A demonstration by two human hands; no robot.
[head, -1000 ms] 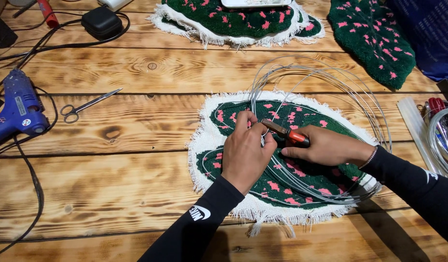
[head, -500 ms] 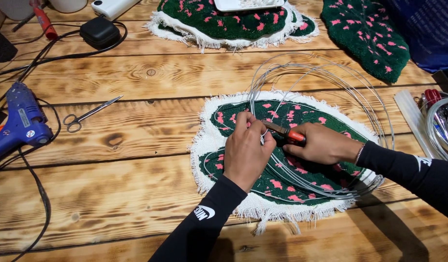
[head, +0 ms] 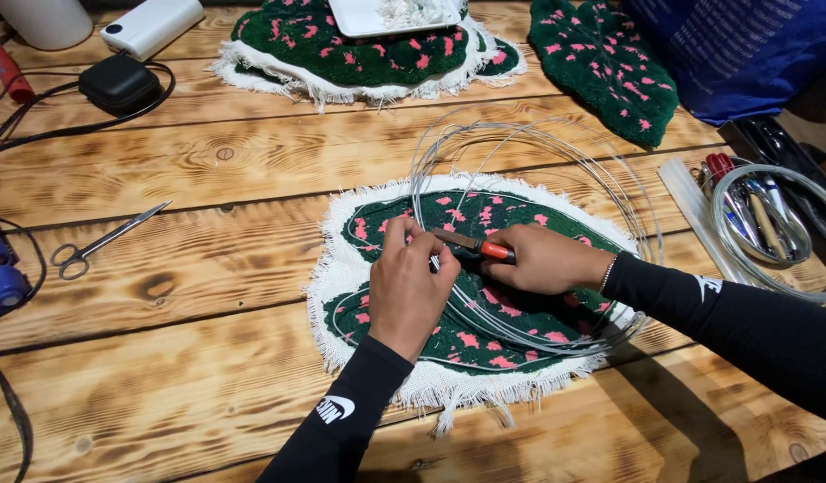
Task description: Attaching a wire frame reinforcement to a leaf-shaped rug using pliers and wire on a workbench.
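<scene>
Hands meet over the middle of a green tufted piece (head: 485,268) dotted with pink and fringed in white backing cloth, which lies flat near the front edge of the wooden worktop (head: 207,170). The left hand (head: 411,284) presses down on the pile with fingers curled together, seemingly pinching a strand of the thin grey wire (head: 538,143), probably to keep it steady. The right hand (head: 543,259) is closed around pliers (head: 474,246) with an orange-red handle, their nose pointing at the left fingertips where the wire sits. The wire loops in several wide coils over the right half of the piece and out toward the back, loose enough to spring, which would explain the pinning.

Scissors (head: 104,240) lie toward the left edge, with a blue tool (head: 0,268) at that edge and a black adapter (head: 118,82) and its cable near the back left corner. Two more green and pink pieces (head: 359,58) (head: 610,72) rest along the back edge, beside blue fabric (head: 744,54) at the back right corner. A clear coil of tubing (head: 775,228) rings pens at the right edge. The planks are scorched, grain dark and knotted.
</scene>
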